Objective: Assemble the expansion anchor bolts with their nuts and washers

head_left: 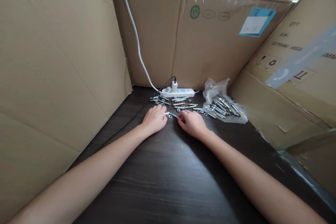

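Both my hands rest on a dark wooden table, fingers curled. Between them lies a silver bolt; my left hand pinches its left end and my right hand pinches its right end. Just beyond my fingers, several loose bolts, nuts and washers are scattered on the table. A clear plastic bag holding more bolts lies to the right of the pile.
A white power strip with a plugged-in adapter and a white cable sits at the back. Big cardboard boxes wall the table: left, back and right.
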`<state>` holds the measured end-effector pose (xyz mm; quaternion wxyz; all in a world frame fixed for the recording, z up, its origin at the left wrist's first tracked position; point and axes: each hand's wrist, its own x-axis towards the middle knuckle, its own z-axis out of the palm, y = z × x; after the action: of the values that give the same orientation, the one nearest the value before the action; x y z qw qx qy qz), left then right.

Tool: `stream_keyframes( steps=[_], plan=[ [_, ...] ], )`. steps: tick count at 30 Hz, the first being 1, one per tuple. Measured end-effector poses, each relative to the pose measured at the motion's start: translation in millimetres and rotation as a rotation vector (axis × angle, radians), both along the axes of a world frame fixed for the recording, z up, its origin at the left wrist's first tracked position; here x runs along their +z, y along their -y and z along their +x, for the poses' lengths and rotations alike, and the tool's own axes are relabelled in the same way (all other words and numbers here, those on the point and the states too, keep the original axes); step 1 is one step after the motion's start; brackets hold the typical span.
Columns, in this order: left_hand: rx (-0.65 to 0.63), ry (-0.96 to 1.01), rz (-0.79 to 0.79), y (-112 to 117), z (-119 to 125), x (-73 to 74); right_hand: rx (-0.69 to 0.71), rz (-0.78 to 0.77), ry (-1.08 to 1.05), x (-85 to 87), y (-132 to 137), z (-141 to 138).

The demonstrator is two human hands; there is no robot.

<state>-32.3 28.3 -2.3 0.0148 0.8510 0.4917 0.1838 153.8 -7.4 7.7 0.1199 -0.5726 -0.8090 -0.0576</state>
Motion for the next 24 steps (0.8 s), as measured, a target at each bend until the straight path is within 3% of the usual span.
stream_keyframes(
  steps=[6, 11, 17, 24],
  plan=[
    [-0.218, 0.165, -0.102, 29, 21, 4.7, -0.012, -0.007, -0.074, -3.0, 37, 43],
    [-0.280, 0.373, -0.270, 34, 27, 6.9, -0.044, -0.020, -0.303, -11.6, 45, 66],
    [-0.277, 0.490, -0.227, 23, 24, 4.6, 0.018, 0.018, -0.520, -17.8, 39, 74],
    [-0.360, 0.441, -0.173, 28, 27, 8.4, 0.062, 0.012, -0.550, -14.9, 45, 70]
  ],
)
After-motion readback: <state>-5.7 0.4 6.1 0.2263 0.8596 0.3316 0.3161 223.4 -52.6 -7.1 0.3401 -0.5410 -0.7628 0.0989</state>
